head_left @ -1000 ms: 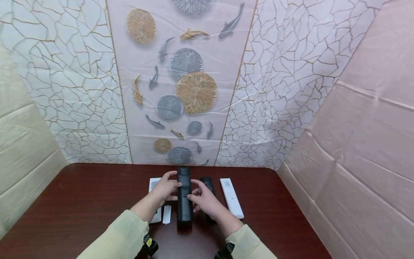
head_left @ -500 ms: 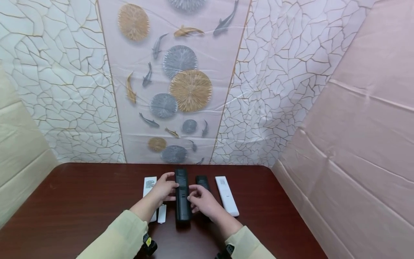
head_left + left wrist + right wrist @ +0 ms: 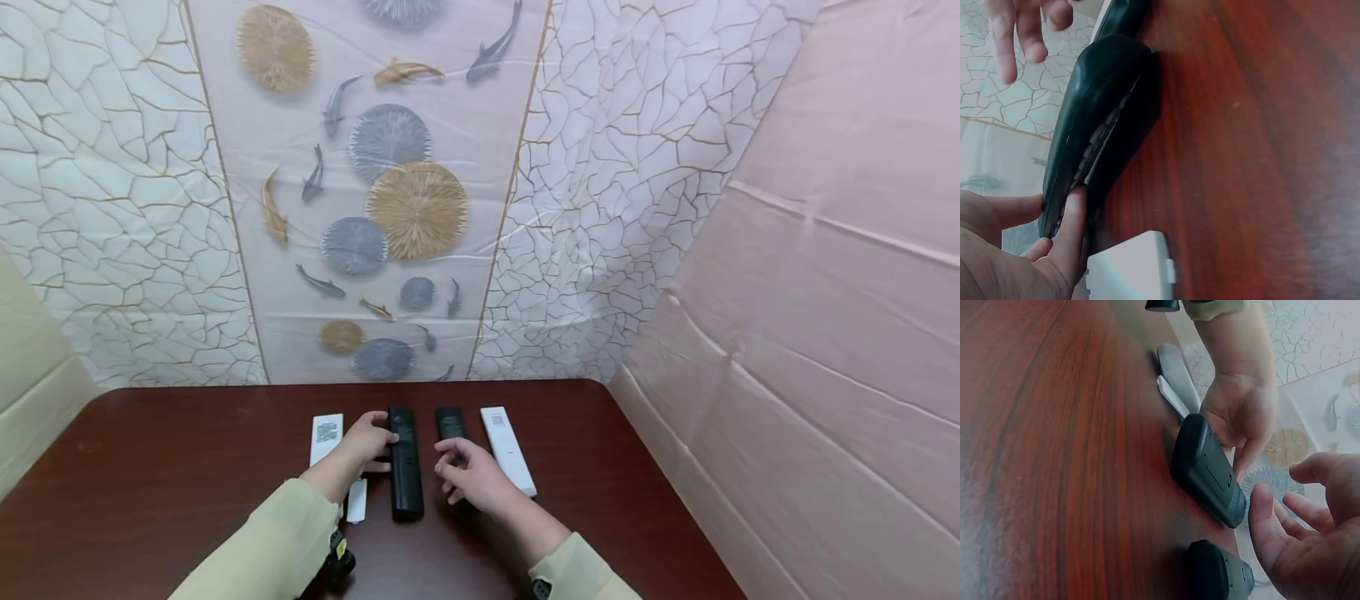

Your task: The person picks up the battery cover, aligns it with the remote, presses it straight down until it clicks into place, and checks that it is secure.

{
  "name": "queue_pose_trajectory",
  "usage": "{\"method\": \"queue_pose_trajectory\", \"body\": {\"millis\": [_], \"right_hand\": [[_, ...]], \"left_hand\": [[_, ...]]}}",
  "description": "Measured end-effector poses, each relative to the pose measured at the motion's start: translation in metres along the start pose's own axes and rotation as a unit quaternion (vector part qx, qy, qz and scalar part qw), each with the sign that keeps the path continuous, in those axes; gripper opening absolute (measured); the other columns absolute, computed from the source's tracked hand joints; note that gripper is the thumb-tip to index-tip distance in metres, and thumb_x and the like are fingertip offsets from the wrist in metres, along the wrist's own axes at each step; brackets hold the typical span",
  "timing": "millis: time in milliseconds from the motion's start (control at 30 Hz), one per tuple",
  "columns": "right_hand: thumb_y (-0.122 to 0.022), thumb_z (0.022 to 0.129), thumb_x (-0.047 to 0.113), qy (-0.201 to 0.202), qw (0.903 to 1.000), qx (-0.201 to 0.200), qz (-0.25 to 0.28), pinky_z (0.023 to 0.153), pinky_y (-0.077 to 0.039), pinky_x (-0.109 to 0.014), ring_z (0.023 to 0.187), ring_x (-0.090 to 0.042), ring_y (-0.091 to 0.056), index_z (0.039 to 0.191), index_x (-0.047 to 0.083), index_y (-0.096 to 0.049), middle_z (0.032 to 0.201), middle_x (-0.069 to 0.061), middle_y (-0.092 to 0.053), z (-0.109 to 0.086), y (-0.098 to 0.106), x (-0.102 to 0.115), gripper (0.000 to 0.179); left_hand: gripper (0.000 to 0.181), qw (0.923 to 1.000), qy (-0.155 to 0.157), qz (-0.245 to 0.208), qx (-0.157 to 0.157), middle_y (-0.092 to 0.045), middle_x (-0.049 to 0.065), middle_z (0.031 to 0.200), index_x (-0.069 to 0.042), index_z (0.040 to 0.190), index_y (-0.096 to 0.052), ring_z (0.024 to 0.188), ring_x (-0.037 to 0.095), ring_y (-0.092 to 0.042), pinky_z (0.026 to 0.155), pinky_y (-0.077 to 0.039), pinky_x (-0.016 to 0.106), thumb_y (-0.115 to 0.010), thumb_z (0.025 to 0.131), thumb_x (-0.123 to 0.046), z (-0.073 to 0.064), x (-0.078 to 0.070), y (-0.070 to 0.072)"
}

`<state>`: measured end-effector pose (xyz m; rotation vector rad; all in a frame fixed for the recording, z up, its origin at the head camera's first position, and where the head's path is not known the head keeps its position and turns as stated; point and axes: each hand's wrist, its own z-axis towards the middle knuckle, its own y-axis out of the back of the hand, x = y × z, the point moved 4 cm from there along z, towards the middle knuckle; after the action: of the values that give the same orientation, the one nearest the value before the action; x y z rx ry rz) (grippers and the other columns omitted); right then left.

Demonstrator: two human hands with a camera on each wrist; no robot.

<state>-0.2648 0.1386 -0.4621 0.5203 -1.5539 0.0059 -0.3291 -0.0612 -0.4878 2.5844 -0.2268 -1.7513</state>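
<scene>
My left hand (image 3: 366, 443) pinches the far end of a black remote control (image 3: 406, 477), thumb on one side and fingers on the other. In the left wrist view, the button side of this remote control (image 3: 1082, 125) faces down, close over the table. Its back, with the battery lid outline, shows in the right wrist view. My right hand (image 3: 474, 475) hovers to the right, holding nothing, its fingers loosely bent. Under it lies a second black remote control (image 3: 451, 423), partly hidden by that hand.
A white remote control (image 3: 508, 452) lies at the right of the row. Another white remote control (image 3: 327, 435) lies at the left, partly behind my left forearm, with a loose white battery cover (image 3: 357, 501) beside it. The brown table (image 3: 187, 483) ends at a patterned wall covering (image 3: 397, 342).
My right hand has come away from the black remote control towards the right. The remote control has been lowered to the table with my left hand on it. The head view has swung slightly right.
</scene>
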Motion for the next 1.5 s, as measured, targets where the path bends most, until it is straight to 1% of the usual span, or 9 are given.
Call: {"method": "queue_pose_trajectory", "body": {"millis": [133, 300, 367, 633, 767, 900, 1167, 1367, 1500], "right_hand": [[-0.056, 0.101, 0.009, -0.002, 1.0, 0.004, 0.001, 0.062, -0.058, -0.042, 0.075, -0.028, -0.062, 0.13, 0.005, -0.057, 0.101, -0.008, -0.06, -0.004, -0.002, 0.003, 0.029], [-0.056, 0.1, 0.007, 0.006, 1.0, 0.002, 0.004, 0.063, -0.058, -0.047, 0.073, -0.027, -0.061, 0.126, 0.001, -0.058, 0.099, -0.01, -0.059, -0.014, -0.004, 0.021, 0.026], [-0.056, 0.1, 0.006, 0.009, 1.0, 0.001, 0.004, 0.063, -0.058, -0.048, 0.072, -0.027, -0.061, 0.125, 0.0, -0.058, 0.098, -0.011, -0.059, -0.015, -0.004, 0.023, 0.026], [-0.056, 0.1, 0.007, 0.003, 1.0, 0.001, 0.003, 0.061, -0.058, -0.045, 0.071, -0.022, -0.06, 0.127, 0.003, -0.058, 0.099, -0.008, -0.059, -0.005, -0.004, 0.003, 0.027], [-0.056, 0.1, 0.007, 0.001, 1.0, 0.002, 0.008, 0.062, -0.058, -0.044, 0.072, -0.024, -0.061, 0.126, 0.002, -0.058, 0.1, -0.01, -0.059, -0.004, -0.003, 0.001, 0.027], [-0.056, 0.1, 0.008, 0.002, 0.9999, -0.003, 0.011, 0.061, -0.057, -0.041, 0.072, -0.023, -0.061, 0.127, 0.004, -0.058, 0.1, -0.008, -0.059, -0.005, -0.001, -0.001, 0.027], [-0.057, 0.1, 0.01, 0.005, 0.9999, -0.004, 0.016, 0.059, -0.057, -0.04, 0.071, -0.02, -0.061, 0.129, 0.004, -0.057, 0.1, -0.006, -0.058, -0.003, -0.001, -0.005, 0.029], [-0.058, 0.1, 0.011, 0.009, 0.9999, -0.005, 0.012, 0.058, -0.057, -0.037, 0.071, -0.02, -0.061, 0.129, 0.003, -0.057, 0.1, -0.007, -0.059, -0.004, 0.0, -0.005, 0.03], [-0.058, 0.1, 0.013, 0.006, 1.0, -0.004, 0.006, 0.06, -0.058, -0.039, 0.072, -0.022, -0.061, 0.131, 0.002, -0.056, 0.102, -0.007, -0.058, -0.003, 0.001, -0.003, 0.033]], "left_hand": [[0.06, 1.0, 0.006, 0.003, -0.006, -0.041, 0.031, 0.142, -0.004, 0.153, -0.028, 0.121, 0.043, -0.054, 0.067, -0.059, 0.04, -0.055, 0.098, -0.003, 0.005, 0.002, 0.006], [0.06, 0.9999, 0.007, 0.007, -0.007, -0.042, 0.033, 0.141, -0.001, 0.152, -0.027, 0.12, 0.044, -0.055, 0.067, -0.059, 0.041, -0.054, 0.099, -0.001, 0.006, 0.001, 0.009], [0.058, 0.9999, 0.008, 0.008, -0.005, -0.041, 0.033, 0.141, -0.001, 0.152, -0.027, 0.12, 0.045, -0.054, 0.068, -0.059, 0.041, -0.053, 0.1, -0.003, 0.006, 0.001, 0.01], [0.057, 0.9999, 0.012, 0.009, 0.007, -0.041, 0.033, 0.143, 0.001, 0.152, -0.026, 0.12, 0.045, -0.054, 0.071, -0.059, 0.042, -0.049, 0.103, -0.015, 0.002, 0.001, 0.009], [0.057, 0.9996, 0.014, 0.023, 0.013, -0.04, 0.033, 0.144, 0.004, 0.151, -0.027, 0.124, 0.046, -0.051, 0.074, -0.059, 0.043, -0.049, 0.104, -0.019, -0.001, -0.001, 0.007], [0.056, 0.9989, 0.014, 0.043, 0.011, -0.035, 0.033, 0.148, 0.007, 0.148, -0.032, 0.128, 0.048, -0.046, 0.076, -0.059, 0.043, -0.051, 0.103, -0.021, -0.007, -0.004, 0.006], [0.059, 0.9982, 0.016, 0.058, 0.005, -0.034, 0.033, 0.148, 0.008, 0.148, -0.031, 0.129, 0.046, -0.046, 0.077, -0.059, 0.043, -0.052, 0.103, -0.024, -0.011, -0.006, 0.003], [0.059, 0.9975, 0.003, 0.07, 0.001, -0.036, 0.035, 0.146, 0.011, 0.148, -0.029, 0.127, 0.047, -0.047, 0.08, -0.058, 0.045, -0.05, 0.104, -0.023, -0.016, -0.007, 0.002], [0.056, 0.9978, -0.012, 0.064, -0.008, -0.042, 0.032, 0.143, 0.007, 0.148, -0.033, 0.125, 0.045, -0.05, 0.079, -0.059, 0.044, -0.05, 0.104, -0.023, -0.021, -0.009, 0.002]]}}
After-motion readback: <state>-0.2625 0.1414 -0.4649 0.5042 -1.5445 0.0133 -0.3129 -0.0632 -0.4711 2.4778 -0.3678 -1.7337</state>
